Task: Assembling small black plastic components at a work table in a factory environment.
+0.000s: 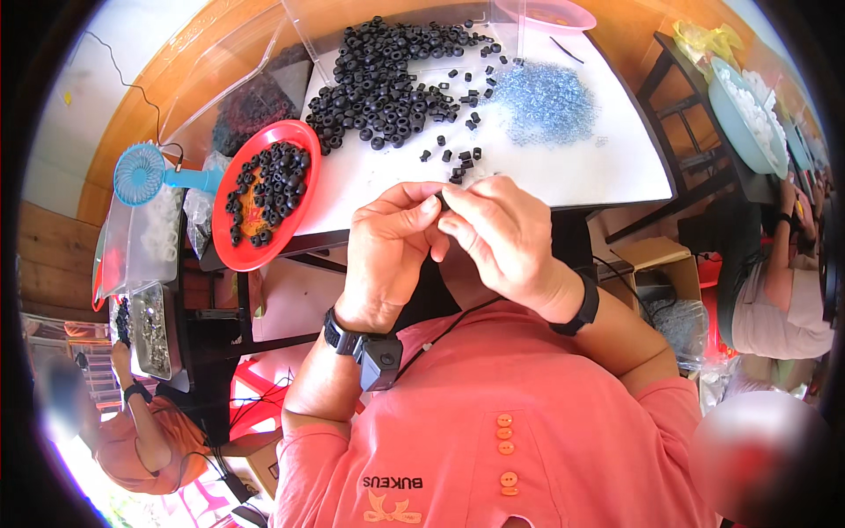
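Over a white table [572, 167] strewn with small black rubber rings [387, 79], the left hand [392, 246] and right hand [506, 233] meet, fingertips pinched narrowly on one tiny black piece [443, 201].

White table [607, 167] with dark frame, centre of scene, bright daylight on top. Beyond table: wooden floor [176, 79], orange-brown, then pale wall [79, 106] with thin dark cable running down it. Left of table: blue handheld fan [141, 173], clear plastic bins [145, 238], metal tray [154, 330] of small parts. Right of table: dark-framed stand [682, 110] carrying teal bowl [739, 123] of white pieces; cardboard box [656, 255] below it. Near left of table: wood plank wall [53, 255].
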Tool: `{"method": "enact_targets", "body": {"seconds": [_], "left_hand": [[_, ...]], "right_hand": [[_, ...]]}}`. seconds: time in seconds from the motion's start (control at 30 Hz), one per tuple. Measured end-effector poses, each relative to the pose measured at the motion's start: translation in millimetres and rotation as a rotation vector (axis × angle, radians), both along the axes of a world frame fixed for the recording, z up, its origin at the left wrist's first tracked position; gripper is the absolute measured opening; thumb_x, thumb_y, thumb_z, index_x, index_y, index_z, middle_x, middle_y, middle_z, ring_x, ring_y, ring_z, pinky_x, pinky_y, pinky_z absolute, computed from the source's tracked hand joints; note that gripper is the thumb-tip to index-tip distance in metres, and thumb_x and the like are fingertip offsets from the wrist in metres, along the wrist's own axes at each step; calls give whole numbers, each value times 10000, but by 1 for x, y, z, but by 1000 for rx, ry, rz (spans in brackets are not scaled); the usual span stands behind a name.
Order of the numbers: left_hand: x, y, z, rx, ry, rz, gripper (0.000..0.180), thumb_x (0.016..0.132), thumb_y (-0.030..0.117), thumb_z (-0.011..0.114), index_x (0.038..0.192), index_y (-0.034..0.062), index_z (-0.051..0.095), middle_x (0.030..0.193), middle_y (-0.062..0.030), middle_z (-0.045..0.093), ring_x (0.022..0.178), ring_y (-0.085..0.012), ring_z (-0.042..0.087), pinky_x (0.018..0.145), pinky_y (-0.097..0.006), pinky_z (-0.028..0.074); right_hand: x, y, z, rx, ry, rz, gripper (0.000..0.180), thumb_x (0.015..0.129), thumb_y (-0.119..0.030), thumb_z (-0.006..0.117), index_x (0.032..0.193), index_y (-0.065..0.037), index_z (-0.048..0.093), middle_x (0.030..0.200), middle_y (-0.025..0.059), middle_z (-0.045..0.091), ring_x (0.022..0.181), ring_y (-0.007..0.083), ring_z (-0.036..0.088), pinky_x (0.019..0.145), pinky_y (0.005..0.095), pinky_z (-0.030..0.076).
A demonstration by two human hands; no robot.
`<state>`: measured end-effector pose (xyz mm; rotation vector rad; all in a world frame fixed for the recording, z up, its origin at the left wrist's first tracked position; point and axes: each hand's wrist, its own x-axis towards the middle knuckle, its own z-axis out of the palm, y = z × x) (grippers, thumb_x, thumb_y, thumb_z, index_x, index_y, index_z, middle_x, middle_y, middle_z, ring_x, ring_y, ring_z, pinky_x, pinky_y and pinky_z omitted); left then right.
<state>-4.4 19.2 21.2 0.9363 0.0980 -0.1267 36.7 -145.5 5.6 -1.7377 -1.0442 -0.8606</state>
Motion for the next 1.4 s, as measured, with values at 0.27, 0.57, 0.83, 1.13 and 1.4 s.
{"method": "enact_targets", "body": {"seconds": [0.27, 0.57, 0.83, 1.13, 1.4], "left_hand": [[-5, 13, -9, -127, -10, 6, 167, 966, 62, 593, 1089, -43, 638, 946, -134, 675, 801, -200, 659, 602, -291, 511], [1, 25, -6, -19, -123, 143, 241, 969, 131, 613, 1139, -37, 637, 1004, -116, 619, 866, -203, 573, 636, -284, 448], [0, 29, -20, -116, -167, 91, 262, 964, 75, 603, 1179, -76, 618, 990, -136, 651, 837, -202, 614, 647, -312, 509], [1, 25, -21, -37, -160, 89, 261, 964, 92, 613, 1180, -55, 623, 997, -137, 653, 852, -204, 625, 641, -314, 509], [-2, 26, -24, -20, -190, 94, 277, 967, 156, 625, 1172, -31, 631, 1008, -117, 616, 859, -208, 586, 630, -310, 467]], "right_hand": [[-5, -3, 10, -58, 367, 170, 379, 836, -51, 710, 1206, -84, 638, 817, 79, 614, 672, 269, 622, 578, 373, 491], [34, -11, 9, -287, 56, -219, 129, 751, -21, 689, 813, -107, 617, 810, 61, 579, 708, 255, 621, 561, 378, 493], [42, -3, 15, -760, -2, -210, 136, 737, -62, 649, 870, -84, 661, 907, 99, 600, 772, 281, 637, 612, 414, 523], [42, -4, 27, -851, 81, -136, 149, 766, -40, 624, 914, -20, 629, 951, 127, 614, 820, 312, 653, 682, 428, 544], [43, -38, 37, -905, 50, -295, 134, 804, 4, 585, 908, -69, 628, 953, 93, 567, 918, 300, 580, 806, 429, 446]]}}
